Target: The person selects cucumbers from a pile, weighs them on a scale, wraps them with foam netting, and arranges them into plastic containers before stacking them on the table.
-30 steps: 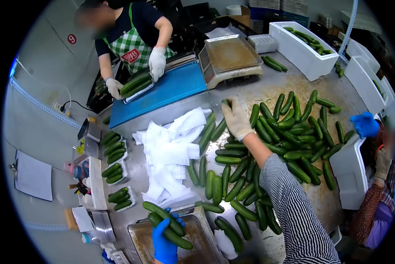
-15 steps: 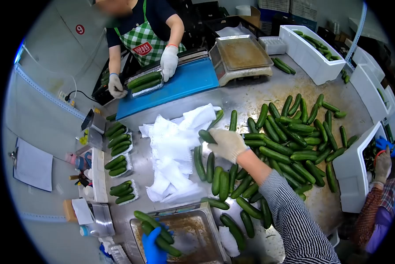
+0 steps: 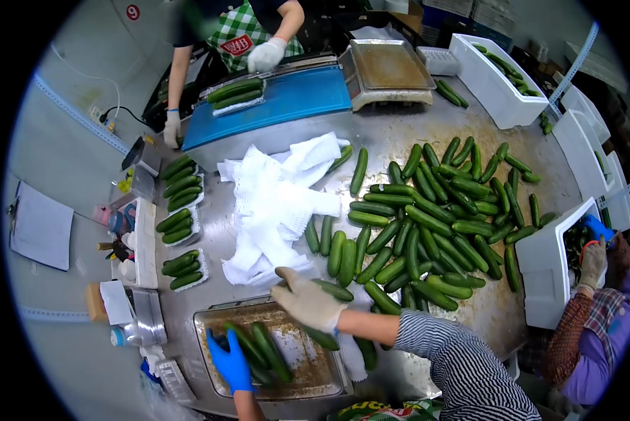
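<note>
My left hand (image 3: pixel 231 361), in a blue glove, has its fingers spread beside dark green cucumbers (image 3: pixel 271 351) on the metal scale tray (image 3: pixel 304 379). My right hand (image 3: pixel 304 302), in a pale glove, hangs palm down over the tray's upper right edge. A cucumber (image 3: pixel 323 338) sticks out from under its palm; the grip itself is mostly hidden. Another cucumber (image 3: pixel 334 290) lies just above that hand. White netting (image 3: pixel 269 203) is heaped behind the scale, and a large cucumber pile (image 3: pixel 434 217) spreads to the right.
At the left stand packed cucumber trays (image 3: pixel 181 266). Across the table, a co-worker's gloved hand (image 3: pixel 266 55) is above a blue board (image 3: pixel 294 98) with a packed tray. A second scale (image 3: pixel 388 67) and white foam boxes (image 3: pixel 497 84) stand behind; another person is at the right.
My right hand has come from the pile toward the near scale. My left hand has let go of its cucumbers, which now rest on the tray. The co-worker's hands have left the packed tray.
</note>
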